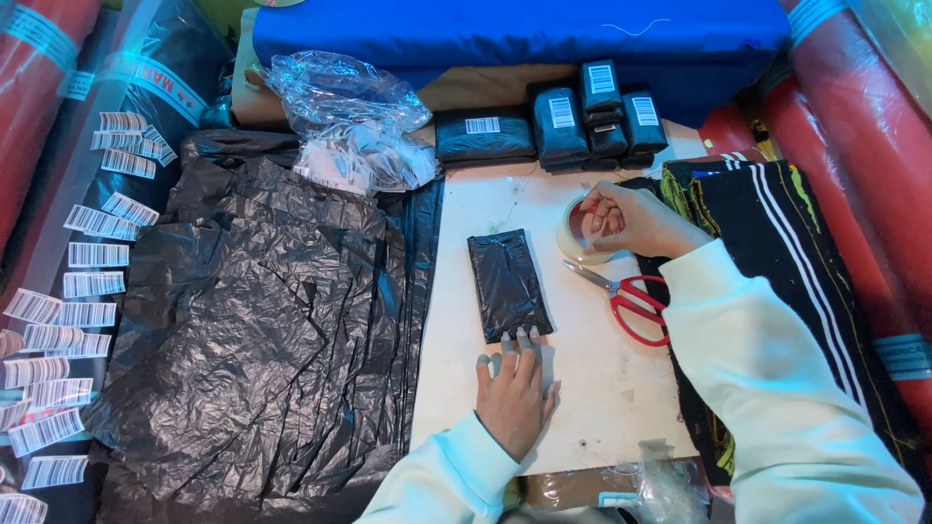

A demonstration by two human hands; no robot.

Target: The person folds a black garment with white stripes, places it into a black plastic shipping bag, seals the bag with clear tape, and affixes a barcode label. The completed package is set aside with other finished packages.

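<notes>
Pale mint sleeves come in from the bottom edge, and the left hand (513,393) lies flat on the white work board (602,388), fingers spread and released, fingertips pressing the near end of the flat black plastic-wrapped packet (508,284). That packet lies lengthwise just beyond the fingertips, slightly tilted, with bare board on both sides of it. Up and to the right of that hand, the right hand (626,221) curls over the roll of clear packing tape (581,233), fingers clenched on its rim, wrist bent inward. Just below the tape hand, red-handled scissors (629,299) lie on the board, blades pointing toward the tape. Right of them, black cloth with white stripes (767,252) covers the board's edge. Left of the flat hand, a crumpled heap of black plastic bags (262,320) crowds the board's left edge. Beyond the tape, finished black packets with white labels (582,121) are stacked at the far edge.
</notes>
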